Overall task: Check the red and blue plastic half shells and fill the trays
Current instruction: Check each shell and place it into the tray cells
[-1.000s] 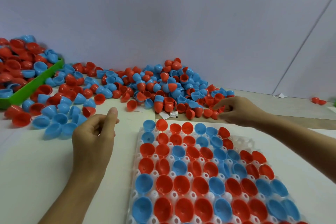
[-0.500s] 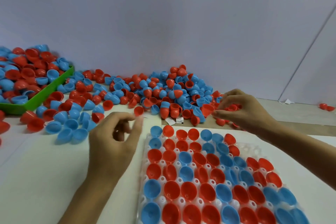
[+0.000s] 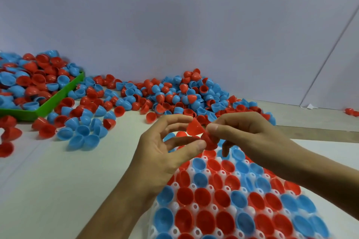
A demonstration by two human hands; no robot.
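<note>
Two hands meet above the far end of the white tray [image 3: 191, 203], each pinching a red half shell: the left hand [image 3: 165, 154] holds the upper shell [image 3: 194, 127], the right hand [image 3: 246, 136] the lower shell [image 3: 208, 140], and the two shells touch. Red and blue shells fill the tray's pockets. A loose pile [image 3: 174, 93] lies far on the worktop [image 3: 58, 180]; a green bin [image 3: 48, 105] sits far left.
</note>
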